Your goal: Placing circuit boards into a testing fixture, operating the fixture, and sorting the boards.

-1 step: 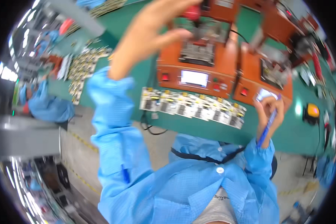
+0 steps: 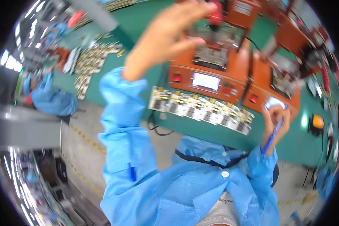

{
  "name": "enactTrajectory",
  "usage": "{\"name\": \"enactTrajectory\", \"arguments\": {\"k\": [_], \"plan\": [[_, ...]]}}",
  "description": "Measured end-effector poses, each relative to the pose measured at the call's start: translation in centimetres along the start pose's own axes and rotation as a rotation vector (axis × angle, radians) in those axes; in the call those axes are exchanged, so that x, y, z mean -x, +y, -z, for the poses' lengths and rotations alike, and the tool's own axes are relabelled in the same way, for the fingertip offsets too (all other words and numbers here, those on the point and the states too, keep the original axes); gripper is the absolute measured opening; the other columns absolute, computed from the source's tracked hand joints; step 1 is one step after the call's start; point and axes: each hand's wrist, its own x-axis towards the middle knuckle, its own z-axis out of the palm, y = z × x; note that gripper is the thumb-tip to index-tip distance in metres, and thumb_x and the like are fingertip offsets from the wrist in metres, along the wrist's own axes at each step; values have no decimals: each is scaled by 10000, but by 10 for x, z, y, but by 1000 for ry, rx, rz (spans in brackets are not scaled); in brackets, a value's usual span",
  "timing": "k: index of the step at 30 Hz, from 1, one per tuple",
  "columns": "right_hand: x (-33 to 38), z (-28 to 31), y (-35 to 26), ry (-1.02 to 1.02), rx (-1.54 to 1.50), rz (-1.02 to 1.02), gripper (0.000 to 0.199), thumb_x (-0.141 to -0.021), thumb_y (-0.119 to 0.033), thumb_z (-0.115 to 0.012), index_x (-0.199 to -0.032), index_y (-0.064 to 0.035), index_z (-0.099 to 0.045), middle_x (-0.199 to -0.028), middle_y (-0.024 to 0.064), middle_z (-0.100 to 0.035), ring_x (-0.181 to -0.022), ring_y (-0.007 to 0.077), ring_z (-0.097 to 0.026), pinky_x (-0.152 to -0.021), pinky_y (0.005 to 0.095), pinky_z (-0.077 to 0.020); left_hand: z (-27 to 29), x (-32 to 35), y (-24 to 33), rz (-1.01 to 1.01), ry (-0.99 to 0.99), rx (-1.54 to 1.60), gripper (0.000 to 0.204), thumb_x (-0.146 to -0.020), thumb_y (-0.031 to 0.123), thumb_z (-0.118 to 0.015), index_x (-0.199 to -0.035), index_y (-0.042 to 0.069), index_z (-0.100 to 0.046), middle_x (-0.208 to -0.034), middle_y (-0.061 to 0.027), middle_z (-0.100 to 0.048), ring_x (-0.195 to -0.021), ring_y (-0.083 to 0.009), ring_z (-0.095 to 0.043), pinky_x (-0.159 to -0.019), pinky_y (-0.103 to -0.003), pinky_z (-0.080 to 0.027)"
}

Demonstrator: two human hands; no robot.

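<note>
- At the far left a co-worker in a blue coat (image 2: 51, 98) bends over the green worktop (image 2: 139, 67); the fisheye rim bends and blurs that figure.
- Loose circuit boards (image 2: 90, 62) lie scattered on the worktop there, too small to tell apart.
- The left hand (image 2: 169, 34) is raised high, fingers half curled and loosely spread, gripping nothing visible; its fingertips are blurred beside a red knob (image 2: 216, 15) on the orange machine (image 2: 211, 71).
- A row of circuit boards (image 2: 201, 109) lies along the worktop's near edge, just in front of that machine.
- The right hand (image 2: 277, 120) is closed around a blue pen (image 2: 272, 136) and holds a small white piece (image 2: 275, 102) at its fingertips, by a second orange machine (image 2: 278, 86); what the piece is cannot be made out.
</note>
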Motion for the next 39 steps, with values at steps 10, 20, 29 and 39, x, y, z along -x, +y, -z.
{"name": "enactTrajectory", "arguments": {"k": [10,20,29,39], "plan": [[51,26,22,-222,255,-57,349,-787,9,-680,-794,-87,-344,-944,125,-614,-894,212,-562,-852,353,-436,51,221,4,973,-9,-11,484,-757,250,-732,-1196,88,-606,-1211,-114,-577,-1125,-274,-556,-971,-404,-425],[52,-137,-11,-900,502,518,379,-698,-325,-749,-841,-57,-522,-1404,126,-467,-1279,336,-429,-1035,511,-310,-16,216,85,816,-361,86,834,-618,129,-824,-1368,165,-461,-1451,-199,-308,-1306,-401,-352,-1067,-455,-349],[67,-168,8,-862,568,677,320,-772,-292,-688,-958,-96,-517,-1367,106,-495,-1247,243,-471,-934,425,-404,-25,203,96,652,-541,-267,630,-637,286,-799,-1186,99,-552,-1420,-139,-397,-1324,-316,-344,-1031,-503,-243],[56,-31,17,-759,673,478,383,-735,-405,-714,-773,-86,-506,-1424,78,-464,-1293,303,-423,-1072,561,-235,-71,190,125,728,-391,-2,936,-578,312,-852,-1382,139,-405,-1498,-224,-218,-1334,-430,-293,-1050,-497,-287]]}}
